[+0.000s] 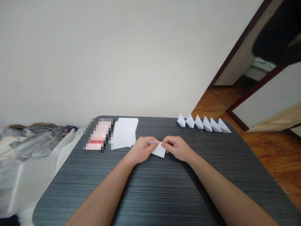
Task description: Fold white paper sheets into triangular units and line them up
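Observation:
A small folded sheet of white paper point(159, 151) is held between my two hands above the middle of the dark table. My left hand point(142, 148) grips its left side, thumb on top and fingers behind. At its upper right corner, my right hand point(176, 147) pinches the paper between thumb and fingers. A crease or flap edge runs across the paper near the thumbs. Parts of the sheet are hidden behind the fingers.
A stack of white paper sheets point(124, 133) lies at the table's back left, beside a pixelated pink and black rectangle point(100, 133). Several folded white paper shapes point(198, 122) stand in a row at the back right. The grained dark table point(145, 194) has a wall behind it.

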A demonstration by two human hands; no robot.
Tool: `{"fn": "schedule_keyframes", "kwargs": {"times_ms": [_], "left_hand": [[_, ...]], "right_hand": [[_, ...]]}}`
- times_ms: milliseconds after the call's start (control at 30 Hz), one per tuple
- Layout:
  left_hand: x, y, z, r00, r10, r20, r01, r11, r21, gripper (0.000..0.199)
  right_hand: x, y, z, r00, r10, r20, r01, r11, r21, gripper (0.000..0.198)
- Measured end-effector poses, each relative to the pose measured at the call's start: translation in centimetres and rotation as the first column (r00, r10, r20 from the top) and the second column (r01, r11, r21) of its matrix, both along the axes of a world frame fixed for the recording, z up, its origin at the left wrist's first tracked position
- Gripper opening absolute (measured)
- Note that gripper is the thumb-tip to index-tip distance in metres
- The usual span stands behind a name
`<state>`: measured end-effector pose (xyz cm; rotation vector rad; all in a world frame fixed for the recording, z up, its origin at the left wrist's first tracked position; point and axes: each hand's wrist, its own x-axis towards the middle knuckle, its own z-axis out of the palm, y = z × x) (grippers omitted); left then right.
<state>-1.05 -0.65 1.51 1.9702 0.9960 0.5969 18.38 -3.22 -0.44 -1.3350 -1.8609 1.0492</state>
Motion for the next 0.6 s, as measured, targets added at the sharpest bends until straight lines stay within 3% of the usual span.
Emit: {"fn": "schedule_keyframes", "kwargs": {"times_ms": [600], "left_hand": [[0.12,-0.12,0.15,1.000,0.021,-0.006,-0.021,1.000,-0.012,0.030]], "right_hand": [[-0.01,-0.08,0.17,0.999,-0.004,0.034,0.003,1.000,0.029,0.021]]}}
